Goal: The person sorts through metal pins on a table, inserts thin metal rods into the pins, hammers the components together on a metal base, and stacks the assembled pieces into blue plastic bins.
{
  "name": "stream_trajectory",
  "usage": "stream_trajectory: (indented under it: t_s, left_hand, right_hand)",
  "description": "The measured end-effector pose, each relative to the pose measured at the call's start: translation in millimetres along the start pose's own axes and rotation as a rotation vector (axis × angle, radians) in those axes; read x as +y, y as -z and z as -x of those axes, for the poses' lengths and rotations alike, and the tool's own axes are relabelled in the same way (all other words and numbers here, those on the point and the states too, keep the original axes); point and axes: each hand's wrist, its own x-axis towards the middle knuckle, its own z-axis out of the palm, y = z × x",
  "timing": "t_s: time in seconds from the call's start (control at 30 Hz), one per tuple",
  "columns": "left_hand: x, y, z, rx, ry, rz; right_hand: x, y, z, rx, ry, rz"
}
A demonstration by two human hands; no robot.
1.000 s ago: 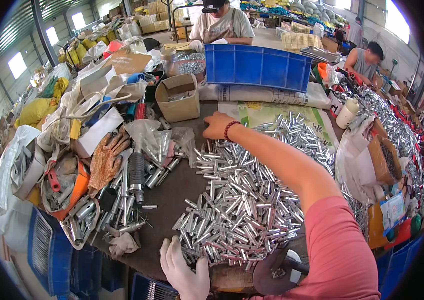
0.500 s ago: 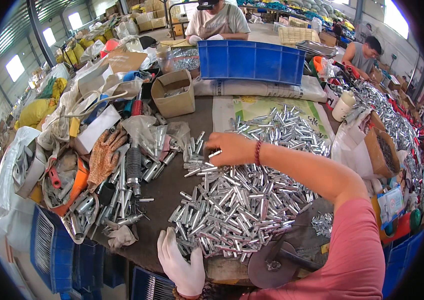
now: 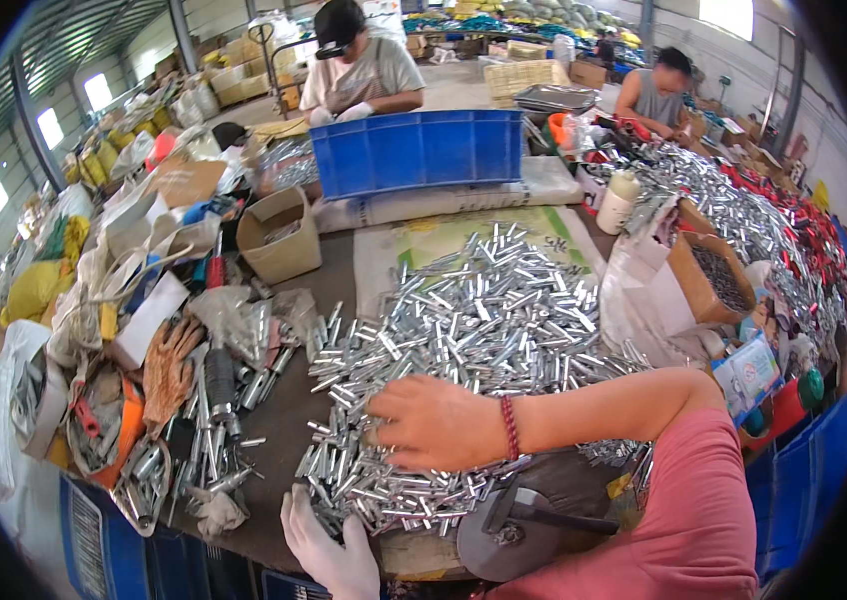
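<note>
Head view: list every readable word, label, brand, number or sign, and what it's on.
No quotes; I don't transcribe print.
Green-and-white sheet under the metal pieces: dark characters near its right edge, partly legible at most.
White sack below the blue crate: faint print, too blurred to read.
Blue-and-white packet, right: print too small to read.

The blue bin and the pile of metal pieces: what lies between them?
In the head view, a white roll and part of a green-and-white sheet lie between the blue bin and metal pieces.
</note>
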Motion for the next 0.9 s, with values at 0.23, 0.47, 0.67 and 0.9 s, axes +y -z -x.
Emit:
stream_trajectory:
  t_s: [0.23,0.47,0.67,0.9]
  left_hand:
    - [-3,-2,3,0.028,-0.016,0.010]
    - [3,-6,0,0.054,-0.045,-0.032]
    - [1,-5,2,0.031,-0.006,-0.020]
    - [1,-7,3,0.056,-0.015,-0.035]
  right_hand:
    - [91,47,8,0.303,-0.144,0.098]
    - [291,81,69,0.308,-0.747,0.387]
    - [321,76,47,-0.043,-1.117,0.198]
    - [299,82,47,0.022,-1.134,0.233]
